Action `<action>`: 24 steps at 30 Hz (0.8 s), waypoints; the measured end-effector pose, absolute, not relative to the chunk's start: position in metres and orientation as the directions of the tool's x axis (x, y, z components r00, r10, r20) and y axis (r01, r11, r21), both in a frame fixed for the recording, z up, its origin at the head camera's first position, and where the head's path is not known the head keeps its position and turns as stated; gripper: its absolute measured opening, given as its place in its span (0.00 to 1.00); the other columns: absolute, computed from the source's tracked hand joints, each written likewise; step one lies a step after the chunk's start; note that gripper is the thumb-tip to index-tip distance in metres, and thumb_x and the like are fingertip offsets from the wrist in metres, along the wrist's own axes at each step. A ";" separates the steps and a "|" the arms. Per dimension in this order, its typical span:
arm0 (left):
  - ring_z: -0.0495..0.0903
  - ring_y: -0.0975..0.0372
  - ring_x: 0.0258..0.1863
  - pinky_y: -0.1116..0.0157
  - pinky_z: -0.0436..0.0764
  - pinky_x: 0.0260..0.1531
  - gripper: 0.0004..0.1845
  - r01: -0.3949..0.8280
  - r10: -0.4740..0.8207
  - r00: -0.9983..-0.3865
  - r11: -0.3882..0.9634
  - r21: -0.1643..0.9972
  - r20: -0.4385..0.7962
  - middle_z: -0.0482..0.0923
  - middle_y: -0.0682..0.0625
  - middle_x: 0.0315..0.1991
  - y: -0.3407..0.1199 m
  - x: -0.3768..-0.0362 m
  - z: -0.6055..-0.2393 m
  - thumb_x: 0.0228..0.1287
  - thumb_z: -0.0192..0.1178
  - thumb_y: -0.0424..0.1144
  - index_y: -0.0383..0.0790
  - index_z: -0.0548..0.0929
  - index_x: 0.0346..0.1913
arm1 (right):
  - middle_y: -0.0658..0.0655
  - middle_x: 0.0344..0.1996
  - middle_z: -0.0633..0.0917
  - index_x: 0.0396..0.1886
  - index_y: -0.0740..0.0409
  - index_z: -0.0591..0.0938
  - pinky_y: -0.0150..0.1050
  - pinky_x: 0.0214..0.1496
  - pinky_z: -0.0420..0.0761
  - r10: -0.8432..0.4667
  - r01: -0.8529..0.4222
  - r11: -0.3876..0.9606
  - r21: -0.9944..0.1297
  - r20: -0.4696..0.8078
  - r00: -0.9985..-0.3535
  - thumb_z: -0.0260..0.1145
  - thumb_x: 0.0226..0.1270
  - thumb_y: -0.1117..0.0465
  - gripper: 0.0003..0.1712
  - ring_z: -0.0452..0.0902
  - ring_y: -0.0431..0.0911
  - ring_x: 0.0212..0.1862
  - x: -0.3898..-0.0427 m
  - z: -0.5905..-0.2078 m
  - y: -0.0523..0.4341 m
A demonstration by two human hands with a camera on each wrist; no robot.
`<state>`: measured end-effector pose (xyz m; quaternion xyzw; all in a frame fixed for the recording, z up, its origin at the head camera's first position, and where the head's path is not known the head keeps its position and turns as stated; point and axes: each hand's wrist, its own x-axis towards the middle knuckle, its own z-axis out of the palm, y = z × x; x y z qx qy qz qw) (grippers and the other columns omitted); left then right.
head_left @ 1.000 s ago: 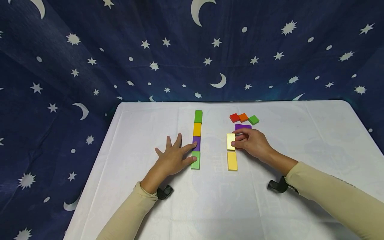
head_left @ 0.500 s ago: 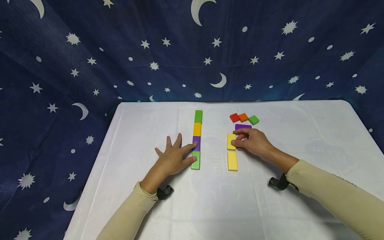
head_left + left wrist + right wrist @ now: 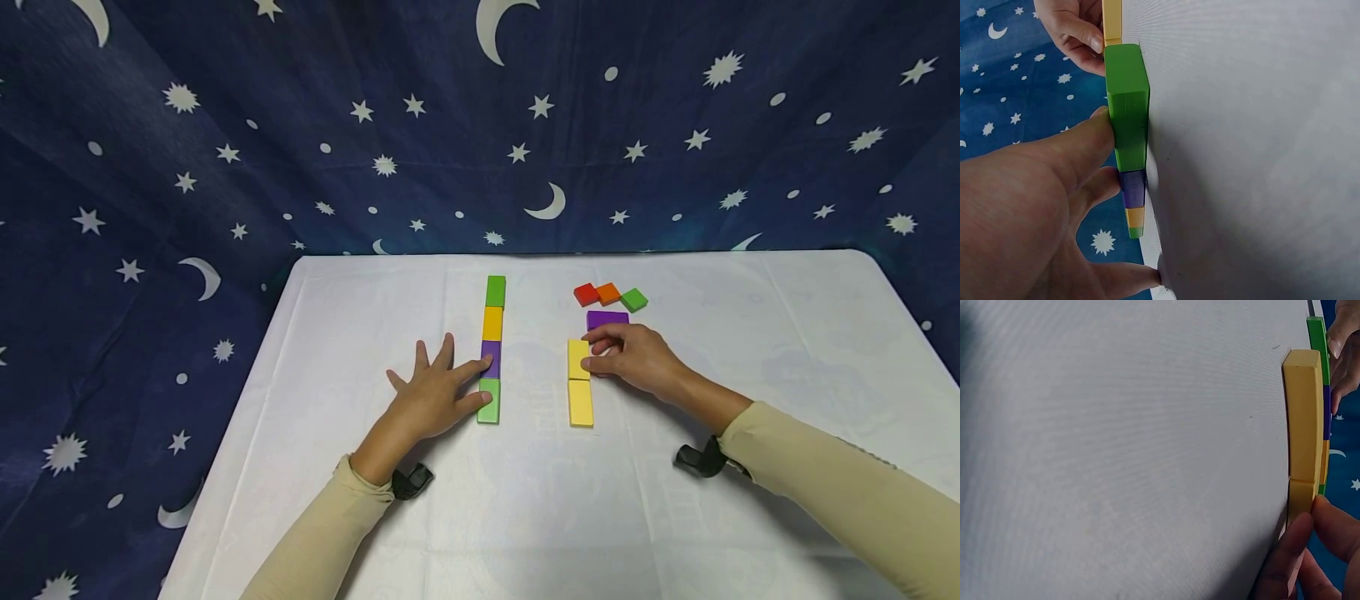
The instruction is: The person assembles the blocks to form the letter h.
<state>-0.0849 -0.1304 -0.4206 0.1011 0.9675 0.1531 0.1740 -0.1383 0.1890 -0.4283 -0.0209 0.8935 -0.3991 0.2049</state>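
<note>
A straight row of blocks lies left of centre: a far green block [image 3: 496,291], a yellow-orange block [image 3: 492,323], a purple block [image 3: 490,350] and a near green block [image 3: 488,412]. My left hand [image 3: 426,402] is spread, its thumb on the near green block and its index finger on the purple one. To the right, my right hand [image 3: 637,360] pinches a yellow block [image 3: 575,354] between thumb and fingers. That block's near end meets a second yellow block [image 3: 581,404]; the right wrist view shows both end to end, with the fingertips at the farther block [image 3: 1300,495].
Another purple block [image 3: 607,318] lies just beyond my right fingers. Behind it are small red [image 3: 586,295], orange [image 3: 608,293] and green [image 3: 634,300] blocks, corner to corner. A white cloth covers the table [image 3: 525,508]; a blue star-patterned curtain [image 3: 435,183] hangs behind.
My right hand has drawn the held yellow block slightly toward me, and the gap to the nearer yellow block has closed. My left hand has stayed in place on the row.
</note>
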 end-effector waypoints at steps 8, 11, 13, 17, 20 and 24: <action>0.38 0.29 0.79 0.15 0.42 0.57 0.31 0.144 0.251 -0.919 0.932 0.333 -0.304 0.44 0.38 0.83 -0.130 -0.084 -0.420 0.69 0.57 0.66 0.71 0.70 0.74 | 0.57 0.42 0.84 0.60 0.58 0.83 0.30 0.34 0.80 -0.215 0.123 0.670 -0.732 -0.350 -0.912 0.78 0.60 0.53 0.30 0.78 0.49 0.40 -0.138 -0.428 0.190; 0.38 0.29 0.79 0.15 0.42 0.57 0.31 0.144 0.251 -0.919 0.931 0.335 -0.303 0.44 0.38 0.83 -0.131 -0.084 -0.421 0.69 0.57 0.66 0.70 0.70 0.74 | 0.57 0.42 0.84 0.60 0.57 0.83 0.30 0.34 0.79 -0.217 0.123 0.672 -0.730 -0.353 -0.910 0.78 0.60 0.53 0.30 0.78 0.49 0.40 -0.137 -0.428 0.190; 0.38 0.29 0.79 0.15 0.42 0.58 0.31 0.145 0.252 -0.919 0.931 0.334 -0.304 0.44 0.38 0.83 -0.131 -0.084 -0.421 0.69 0.57 0.66 0.70 0.70 0.74 | 0.57 0.42 0.84 0.61 0.56 0.82 0.30 0.34 0.79 -0.218 0.113 0.678 -0.726 -0.345 -0.913 0.78 0.60 0.53 0.31 0.77 0.49 0.40 -0.137 -0.427 0.190; 0.38 0.29 0.79 0.15 0.42 0.58 0.32 0.148 0.253 -0.918 0.932 0.330 -0.305 0.44 0.38 0.83 -0.131 -0.085 -0.422 0.69 0.57 0.66 0.70 0.69 0.74 | 0.55 0.40 0.82 0.63 0.52 0.82 0.31 0.32 0.77 -0.272 -0.009 0.699 -0.715 -0.255 -0.928 0.79 0.59 0.51 0.32 0.75 0.48 0.37 -0.131 -0.426 0.190; 0.38 0.29 0.79 0.15 0.42 0.58 0.32 0.148 0.254 -0.919 0.932 0.332 -0.303 0.44 0.38 0.83 -0.131 -0.085 -0.421 0.69 0.58 0.66 0.70 0.69 0.74 | 0.53 0.38 0.81 0.63 0.50 0.84 0.31 0.32 0.75 -0.354 -0.164 0.713 -0.682 -0.148 -0.923 0.81 0.57 0.51 0.33 0.74 0.45 0.33 -0.124 -0.426 0.191; 0.38 0.29 0.79 0.15 0.41 0.58 0.32 0.141 0.249 -0.920 0.931 0.336 -0.304 0.44 0.37 0.83 -0.130 -0.085 -0.420 0.69 0.58 0.66 0.70 0.69 0.74 | 0.51 0.33 0.80 0.61 0.50 0.86 0.31 0.32 0.74 -0.426 -0.288 0.716 -0.636 -0.072 -0.902 0.83 0.54 0.52 0.33 0.73 0.40 0.30 -0.116 -0.427 0.191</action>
